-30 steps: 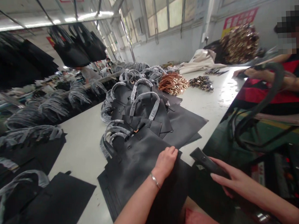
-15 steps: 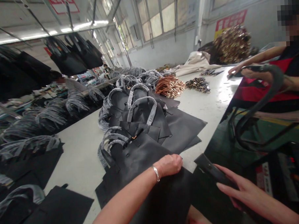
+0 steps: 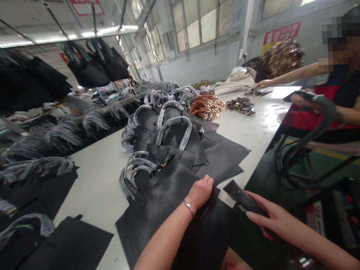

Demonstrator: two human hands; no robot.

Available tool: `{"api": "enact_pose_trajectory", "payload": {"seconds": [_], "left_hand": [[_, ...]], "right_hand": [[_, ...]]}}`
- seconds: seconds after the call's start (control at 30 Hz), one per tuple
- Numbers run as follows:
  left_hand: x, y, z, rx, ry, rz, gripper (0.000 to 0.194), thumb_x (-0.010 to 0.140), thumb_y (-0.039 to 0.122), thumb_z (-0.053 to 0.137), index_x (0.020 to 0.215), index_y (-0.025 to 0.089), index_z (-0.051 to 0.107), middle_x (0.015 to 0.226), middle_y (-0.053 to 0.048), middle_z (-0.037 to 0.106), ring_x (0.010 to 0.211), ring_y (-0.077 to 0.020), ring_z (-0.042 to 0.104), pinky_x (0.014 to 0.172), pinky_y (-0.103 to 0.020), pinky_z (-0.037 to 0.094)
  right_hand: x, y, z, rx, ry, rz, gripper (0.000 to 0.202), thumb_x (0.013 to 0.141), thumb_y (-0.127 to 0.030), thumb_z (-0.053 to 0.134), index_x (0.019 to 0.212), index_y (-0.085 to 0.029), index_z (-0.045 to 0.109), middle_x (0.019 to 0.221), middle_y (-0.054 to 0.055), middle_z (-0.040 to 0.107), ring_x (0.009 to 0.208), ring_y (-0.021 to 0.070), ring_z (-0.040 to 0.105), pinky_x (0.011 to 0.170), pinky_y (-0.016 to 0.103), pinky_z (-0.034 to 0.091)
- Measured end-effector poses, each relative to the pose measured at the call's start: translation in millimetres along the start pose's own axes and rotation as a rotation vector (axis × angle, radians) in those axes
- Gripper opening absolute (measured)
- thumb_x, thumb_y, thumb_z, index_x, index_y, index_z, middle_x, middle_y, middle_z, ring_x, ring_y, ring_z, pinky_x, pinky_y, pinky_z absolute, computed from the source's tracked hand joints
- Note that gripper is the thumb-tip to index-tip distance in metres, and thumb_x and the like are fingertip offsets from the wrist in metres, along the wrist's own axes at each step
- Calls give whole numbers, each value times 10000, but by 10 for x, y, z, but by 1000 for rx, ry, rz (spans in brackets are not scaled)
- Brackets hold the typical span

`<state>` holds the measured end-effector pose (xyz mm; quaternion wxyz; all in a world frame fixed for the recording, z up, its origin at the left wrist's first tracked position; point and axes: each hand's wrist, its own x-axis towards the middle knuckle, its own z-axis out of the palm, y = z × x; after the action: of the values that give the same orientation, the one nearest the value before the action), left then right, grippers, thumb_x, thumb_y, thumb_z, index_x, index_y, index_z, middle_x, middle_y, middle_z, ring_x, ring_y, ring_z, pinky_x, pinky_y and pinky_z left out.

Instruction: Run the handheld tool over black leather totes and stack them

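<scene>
My left hand (image 3: 202, 191), with a silver bangle at the wrist, is closed on the right edge of a black tote bag (image 3: 167, 187). The bag lies on top of other black bags and hangs toward me over the table's edge. In my right hand (image 3: 268, 212) is a black nozzle-like tool (image 3: 244, 198), long and flattened, with a slanted end. Its tip points toward the bag's edge, a short gap from my left hand. The tool's rear end is hidden behind my hand and forearm.
More black bags with plastic-wrapped handles (image 3: 174, 131) overlap on the white table (image 3: 88, 155). Brown straps with gold clasps (image 3: 207, 106) and black straps (image 3: 241, 105) lie behind. At right, a co-worker (image 3: 342, 88) sits holding a thick black hose (image 3: 311, 137). Black bags (image 3: 87, 67) hang at upper left.
My left hand has slid slightly up and left along the bag's edge. The tool in my right hand has come closer to the bag. The co-worker has stretched an arm toward the black straps.
</scene>
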<state>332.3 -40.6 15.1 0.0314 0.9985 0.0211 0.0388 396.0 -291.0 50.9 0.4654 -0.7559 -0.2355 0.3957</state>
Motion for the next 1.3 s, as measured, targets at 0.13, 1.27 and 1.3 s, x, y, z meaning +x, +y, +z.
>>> {"api": "enact_pose_trajectory", "payload": {"seconds": [0.13, 1.27, 1.3], "left_hand": [[-61, 5, -15, -59, 75, -212, 235, 857, -19, 373, 970, 140, 505, 981, -85, 553, 864, -187, 578, 769, -286, 510], [-588, 231, 141, -354, 248, -285, 333, 886, 209, 562, 1207, 150, 497, 1353, -111, 453, 1231, -221, 445, 1076, -350, 390], [-568, 220, 131, -350, 252, -287, 294, 897, 195, 554, 1186, 167, 510, 1321, -92, 479, 1190, -208, 472, 1044, -335, 416]], "right_hand": [[57, -126, 53, -29, -56, 11, 871, 748, -557, 598, 1438, -130, 281, 626, -29, 579, 413, 105, 512, 382, 199, 402], [498, -630, -21, -66, -80, 48, 466, 854, -456, 576, 1245, -234, 456, 706, -39, 548, 405, 88, 547, 334, 173, 434], [433, -593, -60, -60, -103, 72, 478, 846, -471, 583, 1238, -225, 461, 709, -37, 549, 402, 86, 542, 334, 174, 432]]}}
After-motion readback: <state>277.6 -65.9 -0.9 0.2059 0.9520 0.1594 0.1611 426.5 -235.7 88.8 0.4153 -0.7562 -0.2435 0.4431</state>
